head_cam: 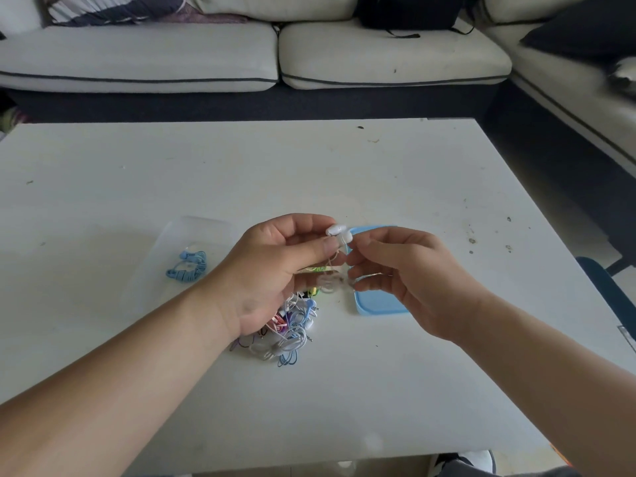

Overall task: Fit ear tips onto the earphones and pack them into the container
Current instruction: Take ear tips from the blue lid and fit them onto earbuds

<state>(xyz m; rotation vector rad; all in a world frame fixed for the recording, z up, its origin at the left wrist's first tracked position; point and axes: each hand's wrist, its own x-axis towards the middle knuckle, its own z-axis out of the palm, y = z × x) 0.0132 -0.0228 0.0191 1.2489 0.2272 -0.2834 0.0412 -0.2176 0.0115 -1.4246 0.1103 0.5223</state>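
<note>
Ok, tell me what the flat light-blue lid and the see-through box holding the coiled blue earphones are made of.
Flat light-blue lid: looks like moulded plastic, opaque and smooth, with rounded corners and a soft sheen along its edge. See-through box: probably thin clear plastic, slightly hazy. The coiled blue earphones and the white table show through its walls. Glass cannot be ruled out.

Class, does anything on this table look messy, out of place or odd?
The loose earphones below the left hand lie in a tangled heap, cords of several colours mixed together, unlike the blue pair coiled neatly to the left.
</note>
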